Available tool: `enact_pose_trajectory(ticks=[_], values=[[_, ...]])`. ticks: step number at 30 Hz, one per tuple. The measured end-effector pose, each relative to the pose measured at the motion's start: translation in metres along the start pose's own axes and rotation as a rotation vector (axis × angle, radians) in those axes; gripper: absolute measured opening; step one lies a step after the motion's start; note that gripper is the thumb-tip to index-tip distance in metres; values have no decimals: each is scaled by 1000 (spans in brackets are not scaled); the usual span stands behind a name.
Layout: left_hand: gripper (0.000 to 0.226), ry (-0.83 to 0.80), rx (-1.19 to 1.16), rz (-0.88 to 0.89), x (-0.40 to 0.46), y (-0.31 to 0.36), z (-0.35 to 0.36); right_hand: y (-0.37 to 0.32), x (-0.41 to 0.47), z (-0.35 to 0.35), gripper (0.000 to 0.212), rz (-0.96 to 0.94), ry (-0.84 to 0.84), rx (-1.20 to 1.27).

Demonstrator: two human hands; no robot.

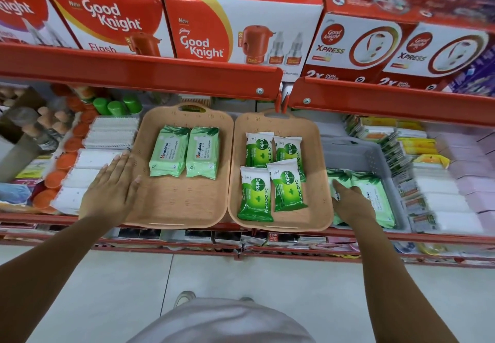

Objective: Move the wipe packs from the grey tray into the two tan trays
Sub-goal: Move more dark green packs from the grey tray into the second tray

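From the head camera, two tan trays sit side by side on a red shelf (187, 231), with the grey tray (356, 155) at 3 o'clock of them. The left tan tray (182, 200) holds two pale green Himalaya wipe packs (184, 151) lying touching each other in its far half. The right tan tray (318, 208) holds four Dettol packs (273, 175), the two nearer ones overlapping the two farther ones. The left hand (112, 190) lies flat, fingers (124, 162) released and spread, over the tray's rim at 9 o'clock, hiding that edge. The right hand (351, 203) reaches into the grey tray and rests on a pale green pack (375, 195) there; its fingers are bent over the pack's near end, but whether they actually clasp it I cannot tell, since the fingertips are hidden. How many packs lie in the grey tray is hard to make out, as the hand covers part and the picture blurs toward 3 o'clock. Good Knight boxes (214, 26) fill the shelf above at 12 o'clock.
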State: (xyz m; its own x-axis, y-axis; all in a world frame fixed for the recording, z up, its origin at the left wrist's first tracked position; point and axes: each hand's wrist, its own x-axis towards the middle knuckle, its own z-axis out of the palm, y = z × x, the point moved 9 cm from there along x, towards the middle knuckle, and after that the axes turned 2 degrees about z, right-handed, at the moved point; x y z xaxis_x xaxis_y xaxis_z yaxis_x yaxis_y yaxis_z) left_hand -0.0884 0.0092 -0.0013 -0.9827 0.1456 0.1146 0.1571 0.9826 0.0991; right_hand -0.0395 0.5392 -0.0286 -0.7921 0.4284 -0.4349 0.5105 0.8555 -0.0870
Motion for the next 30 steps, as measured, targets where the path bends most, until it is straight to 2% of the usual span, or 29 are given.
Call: enact_pose_trajectory(ticks=[5,14,18,25,30], values=[[68,4,-5,9,1,1,0,-3,8,3,65,-39,-79,-95],[70,5,-27,9,1,0,-1,-4,1,-14,55,-73,45,-16],[70,6,-30,12,1,-1,-1,-7,-13,-42,48,-127,197,23],[71,9,-52,10,0,1,-3,-33,-72,-97,48,-153,526,12],[71,15,-52,1,0,2,-4,-114,-122,-89,49,-322,502,101]])
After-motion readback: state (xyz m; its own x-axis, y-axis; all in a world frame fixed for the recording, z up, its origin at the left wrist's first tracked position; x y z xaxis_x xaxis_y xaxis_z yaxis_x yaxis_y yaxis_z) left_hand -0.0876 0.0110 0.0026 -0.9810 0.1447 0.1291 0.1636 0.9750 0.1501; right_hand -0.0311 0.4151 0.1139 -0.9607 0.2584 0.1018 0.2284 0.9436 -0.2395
